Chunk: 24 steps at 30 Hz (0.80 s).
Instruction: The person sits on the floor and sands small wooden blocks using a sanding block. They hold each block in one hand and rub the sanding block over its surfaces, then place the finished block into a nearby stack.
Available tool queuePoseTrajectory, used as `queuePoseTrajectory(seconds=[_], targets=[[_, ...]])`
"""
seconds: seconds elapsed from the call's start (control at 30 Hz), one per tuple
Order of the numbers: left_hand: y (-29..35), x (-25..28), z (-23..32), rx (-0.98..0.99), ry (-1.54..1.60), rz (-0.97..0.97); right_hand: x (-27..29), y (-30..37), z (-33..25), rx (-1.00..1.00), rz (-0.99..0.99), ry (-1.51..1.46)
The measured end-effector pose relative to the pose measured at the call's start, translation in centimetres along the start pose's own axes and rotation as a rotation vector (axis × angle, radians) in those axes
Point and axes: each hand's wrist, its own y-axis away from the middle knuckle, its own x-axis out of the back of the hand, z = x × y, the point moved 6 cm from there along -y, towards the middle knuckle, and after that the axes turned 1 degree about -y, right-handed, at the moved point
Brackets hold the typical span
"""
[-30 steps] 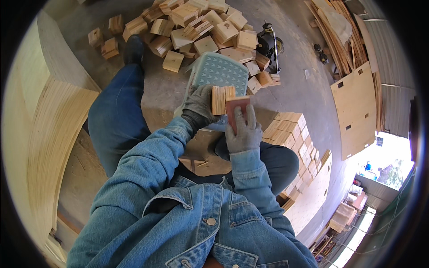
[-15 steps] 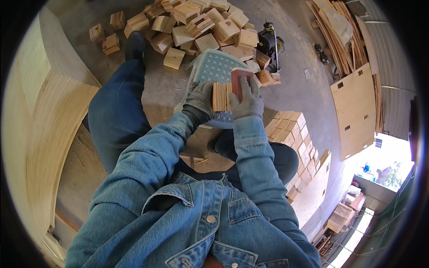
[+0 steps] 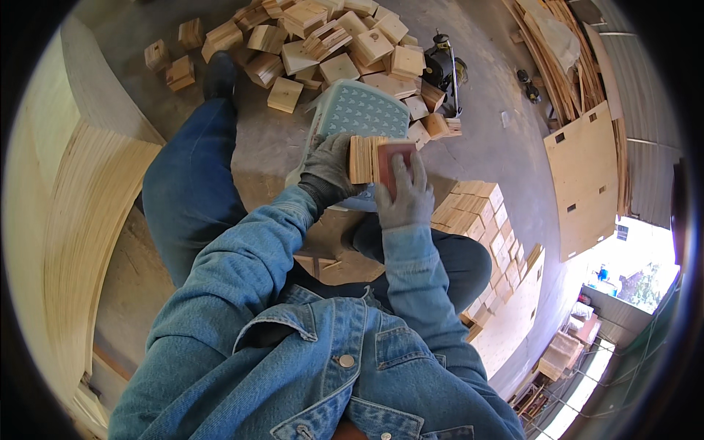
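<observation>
In grey gloves, both of my hands work over a pale green plastic stool (image 3: 359, 103) with a patterned top. My left hand (image 3: 329, 163) is closed on the left side of a plywood block (image 3: 363, 161), whose layered edge faces up. A reddish-brown sanding block (image 3: 394, 152) is gripped in my right hand (image 3: 408, 194), fingers laid over its top. It lies against the right side of the plywood block; the contact face between them is hidden.
Beyond the stool lies a loose heap of plywood blocks (image 3: 339, 67). A black tool with a metal rod (image 3: 452, 81) stands beside it. Neatly stacked blocks (image 3: 480, 216) are at my right knee. A tall plywood stack (image 3: 95, 198) rises at left; boards (image 3: 583, 183) lean at right.
My right hand has drawn the sanding block toward me along the plywood block's side. My left hand and the plywood block stay almost in place.
</observation>
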Motion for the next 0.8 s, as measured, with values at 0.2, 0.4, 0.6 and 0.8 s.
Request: queuePoseTrajectory(seconds=[0.2, 0.4, 0.6, 0.8], targets=[[0.1, -1.3, -1.0, 0.012, -0.011, 0.021, -1.7, -9.6, 0.0, -0.034, -0.049, 0.038], [-0.1, -1.2, -0.7, 0.037, 0.010, -0.024, -2.7, -7.4, 1.7, 0.006, 0.089, -0.117], [-0.2, -0.4, -0.8, 0.022, 0.025, -0.027, 0.5, 1.6, -1.9, 0.000, -0.066, -0.046], [-0.1, -0.2, -0.2, 0.030, 0.071, -0.013, 0.4, 4.2, -2.0, 0.123, 0.036, -0.103]])
